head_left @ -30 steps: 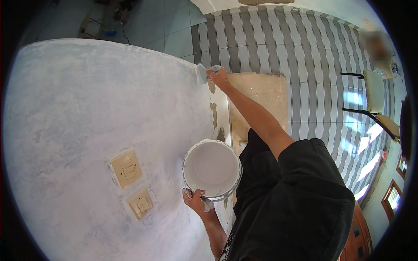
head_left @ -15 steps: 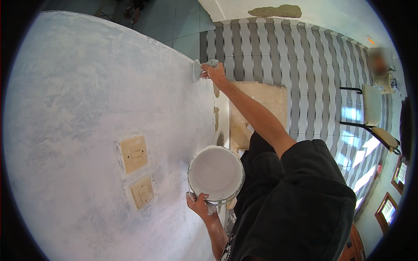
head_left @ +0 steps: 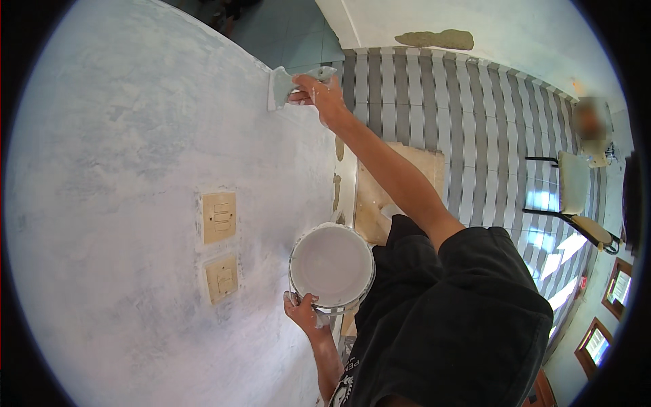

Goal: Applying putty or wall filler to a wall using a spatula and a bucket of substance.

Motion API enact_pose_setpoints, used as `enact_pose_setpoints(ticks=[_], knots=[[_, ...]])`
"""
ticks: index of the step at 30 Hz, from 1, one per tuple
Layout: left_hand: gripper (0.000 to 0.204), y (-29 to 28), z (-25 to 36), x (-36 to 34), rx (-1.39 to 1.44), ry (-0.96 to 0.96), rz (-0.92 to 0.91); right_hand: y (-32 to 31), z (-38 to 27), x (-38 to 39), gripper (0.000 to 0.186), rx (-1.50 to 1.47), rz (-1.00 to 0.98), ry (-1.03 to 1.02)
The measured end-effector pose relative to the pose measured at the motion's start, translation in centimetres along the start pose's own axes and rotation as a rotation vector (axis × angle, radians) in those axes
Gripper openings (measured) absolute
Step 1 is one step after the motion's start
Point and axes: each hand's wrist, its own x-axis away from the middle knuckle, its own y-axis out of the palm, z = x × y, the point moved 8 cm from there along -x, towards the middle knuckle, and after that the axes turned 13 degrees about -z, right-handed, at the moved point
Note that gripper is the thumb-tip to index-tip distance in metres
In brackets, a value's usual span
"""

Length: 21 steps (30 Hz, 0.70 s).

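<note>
My right hand (head_left: 319, 95) is closed on a pale grey-green putty scraper (head_left: 278, 89). The scraper's broad blade lies against the wall (head_left: 135, 136) near its top edge, with white smears on my fingers. Lower down, my left hand (head_left: 306, 313) grips a round bucket (head_left: 332, 266) at its rim and wire handle. Whitish material coats the bucket's inside; how deep it is I cannot tell. The bucket is held close to the wall, in front of my black shirt. White residue also marks my left hand.
Two cream switch plates (head_left: 219, 217) are set in the patchy white wall. A board (head_left: 400, 169) lies on the striped tile floor (head_left: 475, 136). A chair (head_left: 573, 183) stands at the right, with a blurred person (head_left: 591, 122) beyond it. Another wall (head_left: 434, 39) has a bare grey patch.
My right hand and the scraper have moved left and slightly up along the wall's edge. My left hand still holds the bucket, and the whole view has shifted a little.
</note>
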Motion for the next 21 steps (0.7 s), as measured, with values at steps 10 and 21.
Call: enact_pose_setpoints(ticks=[10,21], knots=[[0.021,0.4,1.0,-0.2,-0.037,0.001,0.002,-1.1,1.9,-0.2,0.034,-0.384,-0.219,-0.019],[0.024,-1.2,0.2,0.0,0.027,-0.006,0.066,-11.7,15.0,6.4,0.025,-0.067,0.061,0.187]])
